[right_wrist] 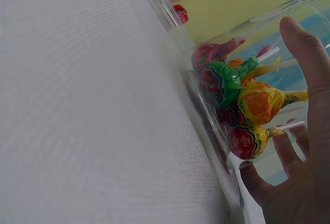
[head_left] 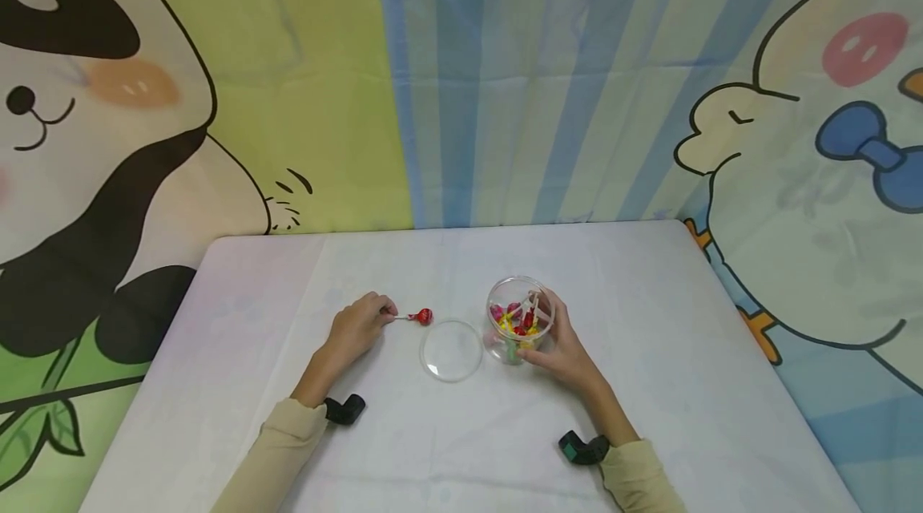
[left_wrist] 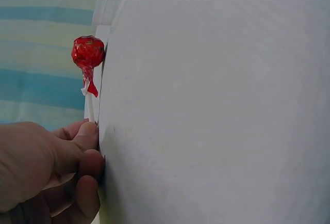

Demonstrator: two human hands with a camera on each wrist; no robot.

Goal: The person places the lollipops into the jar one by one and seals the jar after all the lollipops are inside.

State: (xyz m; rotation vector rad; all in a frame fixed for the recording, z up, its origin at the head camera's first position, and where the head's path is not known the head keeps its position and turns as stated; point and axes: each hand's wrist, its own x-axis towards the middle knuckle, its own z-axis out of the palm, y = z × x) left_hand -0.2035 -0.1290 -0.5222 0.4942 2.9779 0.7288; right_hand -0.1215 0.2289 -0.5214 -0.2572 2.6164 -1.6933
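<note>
A red-wrapped lollipop (head_left: 425, 317) lies at the tabletop, its white stick pinched between thumb and finger of my left hand (head_left: 357, 325). The left wrist view shows the same lollipop (left_wrist: 88, 52) with its head pointing away from the hand. My right hand (head_left: 567, 353) grips a clear jar (head_left: 513, 285) from its right side. The jar stands upright with no lid on. Inside it are several lollipops (right_wrist: 261, 103) in yellow, green, red and pink wrappers. In the right wrist view, the fingers and thumb of the right hand (right_wrist: 304, 182) curve round the jar's wall.
A round clear lid (head_left: 451, 350) lies flat on the white-covered table (head_left: 404, 449), between the two hands and just left of the jar. Behind the table hangs a cloth (head_left: 497, 96) with stripes and cartoon animals. Each wrist wears a small black device (head_left: 345, 409).
</note>
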